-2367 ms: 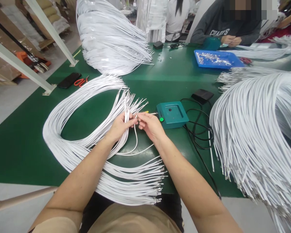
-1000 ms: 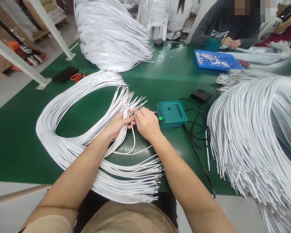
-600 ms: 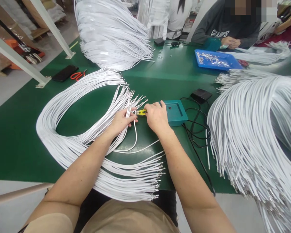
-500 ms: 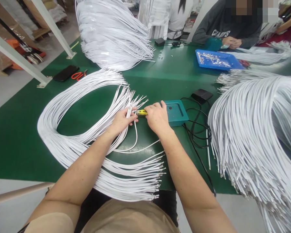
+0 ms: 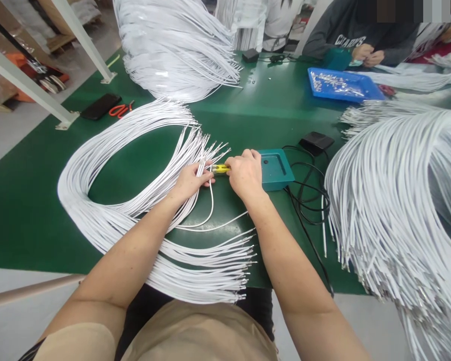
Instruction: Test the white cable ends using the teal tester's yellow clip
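My left hand (image 5: 193,181) is closed on a few white cables near their tipped ends, at the right edge of a large looped bundle of white cables (image 5: 78,165). My right hand (image 5: 245,173) is wrapped round a small tool with a yellow handle (image 5: 221,169), whose tip meets the cable ends at my left fingers. What the tip touches is too small to make out. Just right of my right hand lies a teal shallow box (image 5: 277,170). One cable hangs in a curve below my left hand.
A thick cable pile (image 5: 383,200) stands at the right and another (image 5: 173,50) at the back. Black cords (image 5: 308,195), a black block (image 5: 316,143), a blue tray of small metal parts (image 5: 342,86), red scissors (image 5: 121,110) and a phone-like black object (image 5: 100,106) lie about. A co-worker sits opposite.
The view has tilted and shifted slightly, so things sit a little higher in it. Both hands keep their hold, with the yellow tool still at the cable ends. The co-worker's hands have moved slightly apart.
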